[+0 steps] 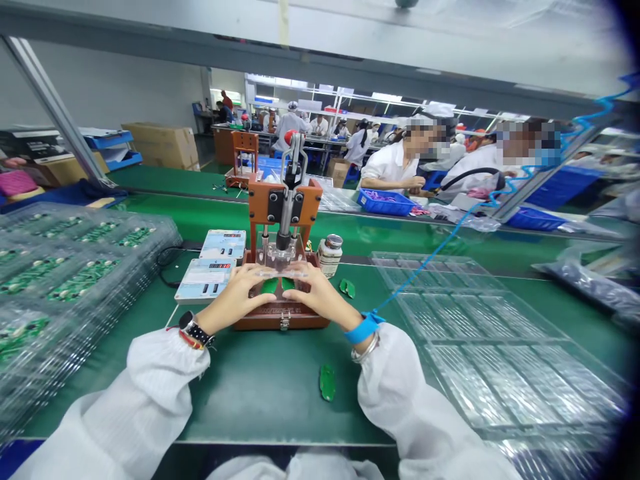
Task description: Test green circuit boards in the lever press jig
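On the worktop (270,400), an orange press (284,223) holds green boards (270,287) between the left hand (243,287) and right hand (319,290), thumbs spread from fingers (gripping or not, I cannot tell). The boards look light, stiff, fragile, best held by edges. The press's front lettering is illegible.

Red digits (220,265) on two pale boxes (205,281), lettering (280,311) on brown base (260,325) — illegible.

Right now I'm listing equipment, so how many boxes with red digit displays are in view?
2: a front box left of the orange press, and a rear box behind the front one. Others could be hidden.
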Demonstrator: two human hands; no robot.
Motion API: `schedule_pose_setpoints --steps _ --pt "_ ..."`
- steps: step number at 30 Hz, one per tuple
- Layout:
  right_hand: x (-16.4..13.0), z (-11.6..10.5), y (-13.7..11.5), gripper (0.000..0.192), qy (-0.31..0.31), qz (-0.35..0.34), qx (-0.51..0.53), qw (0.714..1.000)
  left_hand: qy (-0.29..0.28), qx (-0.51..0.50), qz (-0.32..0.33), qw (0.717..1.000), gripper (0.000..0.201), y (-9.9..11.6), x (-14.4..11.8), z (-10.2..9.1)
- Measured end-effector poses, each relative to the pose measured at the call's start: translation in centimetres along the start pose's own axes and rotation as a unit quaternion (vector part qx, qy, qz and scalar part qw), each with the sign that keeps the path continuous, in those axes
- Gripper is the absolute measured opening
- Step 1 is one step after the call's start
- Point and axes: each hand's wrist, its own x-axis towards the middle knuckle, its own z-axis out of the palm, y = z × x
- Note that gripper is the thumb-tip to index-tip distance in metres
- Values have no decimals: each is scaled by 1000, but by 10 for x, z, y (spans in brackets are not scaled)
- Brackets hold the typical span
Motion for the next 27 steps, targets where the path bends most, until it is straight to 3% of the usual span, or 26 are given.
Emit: schedule_pose_setpoints --steps 4,10,14,22,27 --pt "-6 0 4 34 29 23 -27 999 15 -12 -7 1000 36 -1 4 1" --pt "-10 -11 -9 30 -49 65 -51 995 24 35 -42 998 38 5 6 0" --pt "-10 -15 -14 30 -63 80 -67 993 10 53 -30 998 45 6 2 -6" --pt "-12 -18 -16 30 -83 94 -67 990 -11 -6 -62 998 42 8 -2 -15" --pt "-13 -14 -20 31 -71 110 -75 989 -11 -48 -106 993 56 9 1 -15"
